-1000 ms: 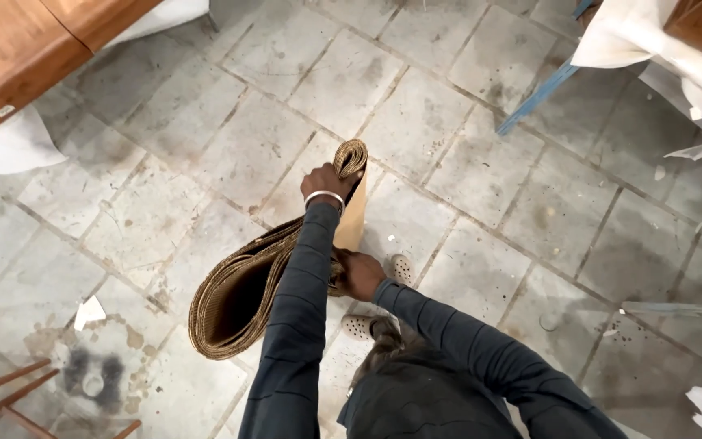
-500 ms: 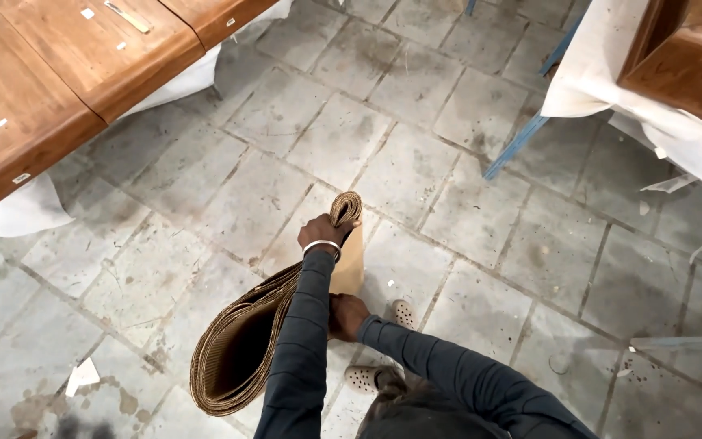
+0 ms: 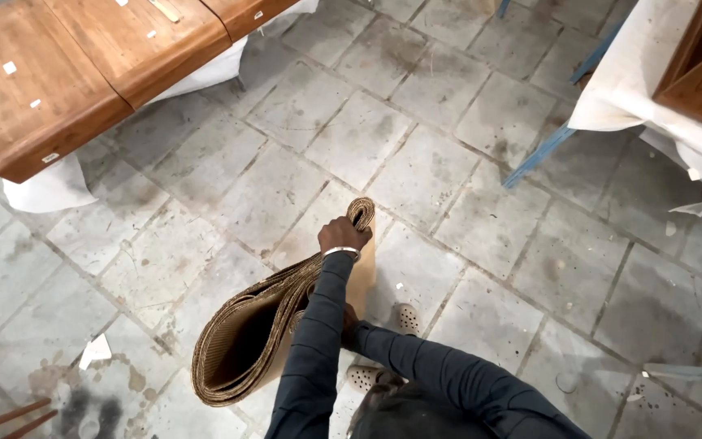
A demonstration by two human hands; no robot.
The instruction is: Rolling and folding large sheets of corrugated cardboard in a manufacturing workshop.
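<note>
- The left hand has its grip closed over the top edge of a roll of corrugated cardboard, fingers curled tight round the layered end; a pale band sits on the wrist.
- The right hand is mostly hidden behind the left sleeve, pressed against the flat side of the cardboard (whether its grip is closed cannot be told).
- The cardboard stands on its edge on the tiled floor, bowed into a loose open loop at lower left; pale perforated shoes stand just beside it.
- Wooden furniture panels lie on white padding at upper left; a white-draped wooden piece stands at upper right.
</note>
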